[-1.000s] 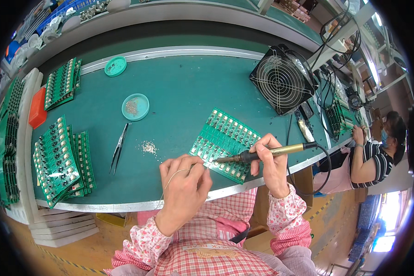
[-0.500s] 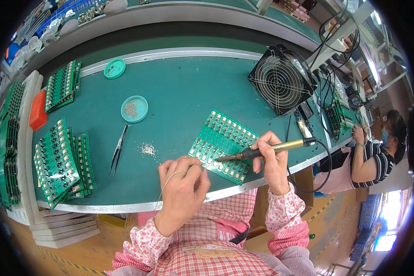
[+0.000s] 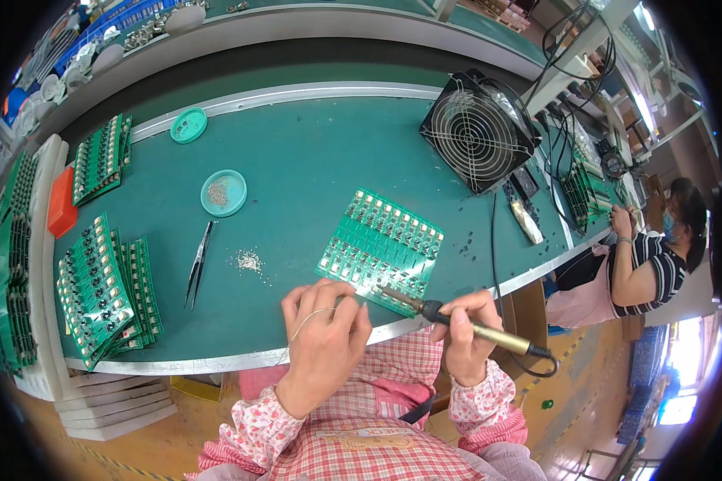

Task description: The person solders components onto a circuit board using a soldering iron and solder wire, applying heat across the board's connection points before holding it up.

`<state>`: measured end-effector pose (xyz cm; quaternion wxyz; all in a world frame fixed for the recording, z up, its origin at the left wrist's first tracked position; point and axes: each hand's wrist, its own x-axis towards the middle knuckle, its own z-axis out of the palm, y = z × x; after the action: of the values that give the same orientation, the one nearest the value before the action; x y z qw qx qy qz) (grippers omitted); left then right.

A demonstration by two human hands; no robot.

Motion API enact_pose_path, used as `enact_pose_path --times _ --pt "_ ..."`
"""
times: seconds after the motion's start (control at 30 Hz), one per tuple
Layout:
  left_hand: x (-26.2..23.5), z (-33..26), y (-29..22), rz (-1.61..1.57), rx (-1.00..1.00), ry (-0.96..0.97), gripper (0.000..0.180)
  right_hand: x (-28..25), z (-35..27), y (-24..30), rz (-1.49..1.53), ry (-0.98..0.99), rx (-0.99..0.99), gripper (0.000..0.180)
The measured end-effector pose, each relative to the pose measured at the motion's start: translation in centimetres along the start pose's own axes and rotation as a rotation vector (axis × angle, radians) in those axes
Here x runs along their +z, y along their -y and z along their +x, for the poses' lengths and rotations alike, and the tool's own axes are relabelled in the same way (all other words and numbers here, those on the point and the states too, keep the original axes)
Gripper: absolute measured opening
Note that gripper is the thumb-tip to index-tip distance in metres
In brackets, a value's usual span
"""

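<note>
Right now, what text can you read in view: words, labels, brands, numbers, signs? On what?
Checked apron: small printed lettering on the front; I don't copy out wording.
Circuit board: any markings too small to read.
Soldering iron: none readable.
Fan: none readable.

On the counter (image 3: pixel 321 152) lies a circuit-board panel (image 3: pixel 381 250). Leftward from it come loose components (image 3: pixel 249 260), tweezers (image 3: pixel 200 258), then stacked circuit boards (image 3: pixel 96 289). A dish (image 3: pixel 237 197) sits behind the tweezers; a fan (image 3: pixel 480 132), behind and right of the panel.
</note>
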<state>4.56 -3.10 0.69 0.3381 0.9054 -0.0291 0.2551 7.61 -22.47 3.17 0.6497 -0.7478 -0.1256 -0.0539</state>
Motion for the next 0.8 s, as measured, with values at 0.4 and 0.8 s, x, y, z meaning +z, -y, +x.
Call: enact_pose_path --times 0.4,0.8 --pt "0.4 -0.2 0.1 0.05 -0.007 -0.003 0.015 0.7 -0.3 -1.0 -0.291 0.041 -0.281 0.004" --pt "0.4 -0.3 0.3 0.051 -0.004 -0.014 0.014 0.5 0.9 0.2 -0.584 0.358 -0.741 0.02"
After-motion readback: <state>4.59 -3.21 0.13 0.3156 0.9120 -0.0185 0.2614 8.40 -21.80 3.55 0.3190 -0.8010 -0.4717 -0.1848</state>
